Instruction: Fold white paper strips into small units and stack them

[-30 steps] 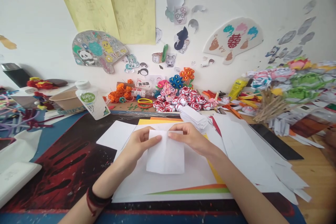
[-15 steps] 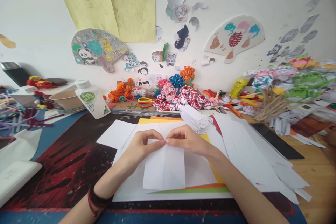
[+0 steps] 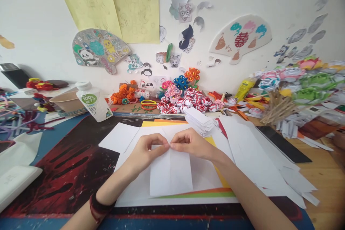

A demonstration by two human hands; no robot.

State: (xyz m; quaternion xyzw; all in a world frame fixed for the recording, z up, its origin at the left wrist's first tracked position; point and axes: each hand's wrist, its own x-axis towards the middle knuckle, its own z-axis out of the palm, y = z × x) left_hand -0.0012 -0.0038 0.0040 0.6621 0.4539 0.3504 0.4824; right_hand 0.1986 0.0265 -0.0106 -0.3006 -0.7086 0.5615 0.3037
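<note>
Both hands meet at the top edge of a small white sheet of paper (image 3: 172, 176) that has a faint crease down its middle. My left hand (image 3: 149, 149) pinches that edge between thumb and index finger. Right beside it, my right hand (image 3: 192, 143) pinches the same edge, the fingertips of the two hands almost touching. The fingers hide the top of the sheet. Under it lie larger white sheets (image 3: 207, 178), with yellow, orange and green paper edges showing. Another small white sheet (image 3: 117, 137) rests left of my hands.
Behind my hands stands a stack of folded white papers (image 3: 199, 120). Loose white sheets (image 3: 258, 154) and a dark flat slab (image 3: 283, 143) lie to the right. Red-and-white paper flowers (image 3: 188, 102) line the back. A white bottle (image 3: 94, 102) stands back left.
The lower part of the small sheet has swung slightly to the right. Both hands keep their pinch in nearly the same place.
</note>
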